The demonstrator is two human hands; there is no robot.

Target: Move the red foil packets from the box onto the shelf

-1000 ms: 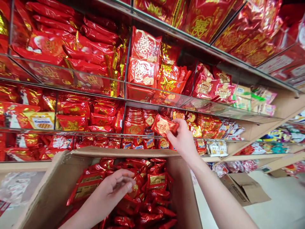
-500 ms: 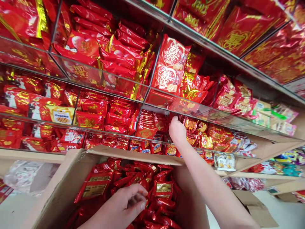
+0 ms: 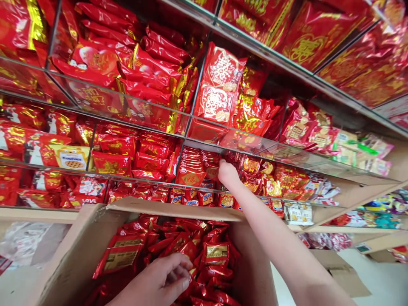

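My right hand [image 3: 228,174] reaches into a lower shelf compartment, its fingers closed at the edge of a red snack packet [image 3: 211,169]; the fingertips are partly hidden. Left of it, a neat row of red packets [image 3: 190,170] with gold print stands in the same compartment. My left hand [image 3: 168,274] hovers over an open cardboard box [image 3: 255,255], fingers loosely curled, the thumb apart and nothing visible between them. Beneath it, the box is filled with loose red packets [image 3: 216,254], some showing gold labels.
Clear plastic fronts [image 3: 153,108] and dividers edge the shelf compartments of red and gold sweets. The box's back flap [image 3: 172,209] stands against the lower shelf. A flattened piece of cardboard [image 3: 341,274] lies on the floor at right, and a clear plastic bag [image 3: 30,242] is at left.
My right hand has shifted slightly left and down in the compartment, nearer the row of packets. My left hand stays over the box. The whole view has shifted slightly.
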